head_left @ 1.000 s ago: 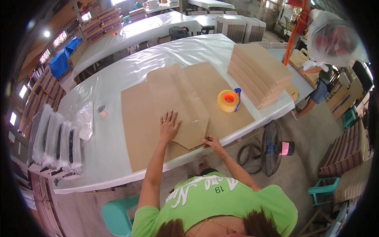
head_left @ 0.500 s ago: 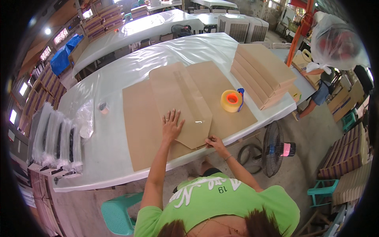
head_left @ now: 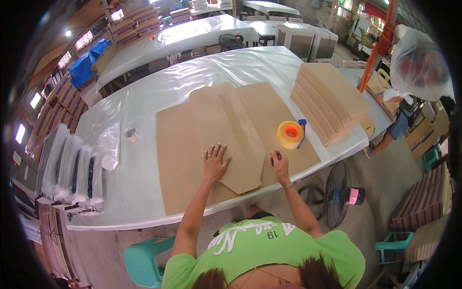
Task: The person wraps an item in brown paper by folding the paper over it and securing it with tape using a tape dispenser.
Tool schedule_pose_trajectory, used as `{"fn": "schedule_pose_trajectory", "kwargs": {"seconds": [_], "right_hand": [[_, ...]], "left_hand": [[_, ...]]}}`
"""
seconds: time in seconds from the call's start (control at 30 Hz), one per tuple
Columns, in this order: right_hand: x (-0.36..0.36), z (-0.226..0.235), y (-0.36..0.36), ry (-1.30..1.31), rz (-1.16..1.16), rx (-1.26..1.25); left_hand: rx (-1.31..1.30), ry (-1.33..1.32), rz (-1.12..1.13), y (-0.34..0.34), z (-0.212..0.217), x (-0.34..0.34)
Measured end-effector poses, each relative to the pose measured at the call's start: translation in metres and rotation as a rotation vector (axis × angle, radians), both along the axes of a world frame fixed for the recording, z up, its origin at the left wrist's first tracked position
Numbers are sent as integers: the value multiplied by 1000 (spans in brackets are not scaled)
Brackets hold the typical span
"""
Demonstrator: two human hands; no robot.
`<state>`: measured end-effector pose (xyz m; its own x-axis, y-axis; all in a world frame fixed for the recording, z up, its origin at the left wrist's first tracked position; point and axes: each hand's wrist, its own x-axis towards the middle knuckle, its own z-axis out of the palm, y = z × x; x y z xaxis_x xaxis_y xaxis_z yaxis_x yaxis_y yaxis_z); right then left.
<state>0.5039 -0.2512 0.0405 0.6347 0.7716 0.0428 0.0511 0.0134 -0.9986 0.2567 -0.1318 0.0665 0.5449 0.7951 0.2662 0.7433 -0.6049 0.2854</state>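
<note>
A folded brown cardboard piece [head_left: 226, 130] with cut corners at its near end lies on a larger flat cardboard sheet [head_left: 175, 144]. My left hand [head_left: 216, 164] rests palm down on the folded piece, its fingers spread. Just right of that piece's edge, my right hand [head_left: 279, 165] is held over the sheet with its fingers curled together; whatever they may hold is hidden. Beyond it stands a roll of yellowish tape [head_left: 284, 140] with an orange core and a blue part at its side.
Stacked folded cardboard [head_left: 332, 101] sits at the table's right. Plastic-wrapped items [head_left: 72, 168] and a small roll [head_left: 131, 133] lie left on the white-covered table [head_left: 130, 202]. A black fan [head_left: 338, 192] stands by the right edge, a green stool [head_left: 144, 260] at the near left.
My right hand has left the near corner of the folded cardboard and moved up and right, toward the tape. The left hand stays on the piece. The whole view has shifted slightly.
</note>
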Motion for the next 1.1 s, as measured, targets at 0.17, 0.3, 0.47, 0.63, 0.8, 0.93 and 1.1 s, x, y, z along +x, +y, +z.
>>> {"fn": "schedule_pose_trajectory", "kwargs": {"seconds": [0.17,0.3,0.47,0.63,0.8,0.93,1.1], "right_hand": [[8,21,49,-555,89,-32],[1,39,91,-868,244,57],[9,30,154,-1131,393,36],[14,18,218,-1213,492,-45],[14,15,268,-1222,548,-61],[4,21,284,-1295,635,-65],[10,12,275,-1351,760,-51]], "left_hand": [[-126,-158,45,25,21,14],[4,-176,98,69,4,21],[-87,-63,48,117,1,33],[-91,73,36,147,-3,42],[-56,92,16,154,-3,45],[-50,88,26,153,-5,40],[-20,111,-4,151,-4,44]]}}
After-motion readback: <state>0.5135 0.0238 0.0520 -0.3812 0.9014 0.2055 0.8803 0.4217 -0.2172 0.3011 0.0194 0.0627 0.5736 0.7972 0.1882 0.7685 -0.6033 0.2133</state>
